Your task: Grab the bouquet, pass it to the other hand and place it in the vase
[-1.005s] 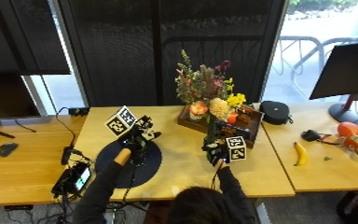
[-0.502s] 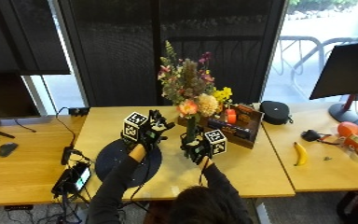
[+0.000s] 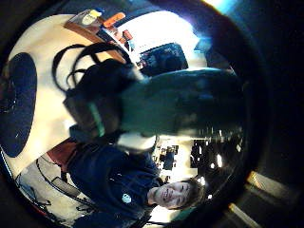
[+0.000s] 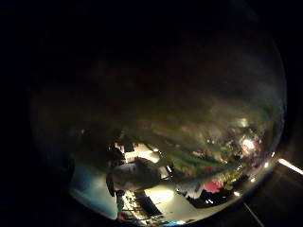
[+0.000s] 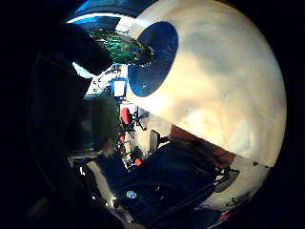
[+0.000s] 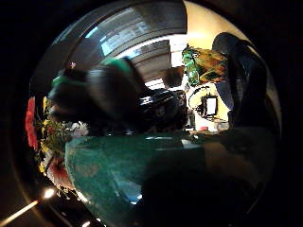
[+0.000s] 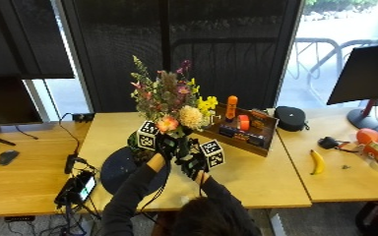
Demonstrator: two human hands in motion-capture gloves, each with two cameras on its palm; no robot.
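Wood: the light table (image 7: 261,172) carries a dark round mat (image 7: 120,172) under the person's arms.
Bouquet: the bouquet (image 7: 169,101) stands upright above the table, between the two hands, with pink, yellow, cream and purple blooms on top.
Wrap: the green wrap (image 6: 142,170) round the stems fills the right thumb side palm view, so it is close to that palm.
Left hand: the left hand (image 7: 165,147) is at the stems from the left; its fingers look curled round them, partly hidden.
Right hand: the right hand (image 7: 192,164) is at the stems just beside the left, fingers curled on the wrap.
Vase: a shiny green vase (image 5: 121,47) stands at the edge of the mat.
Tray: a wooden tray (image 7: 238,132) with small orange things lies behind the bouquet.
Banana: a banana (image 7: 317,161) lies well apart on the next table.
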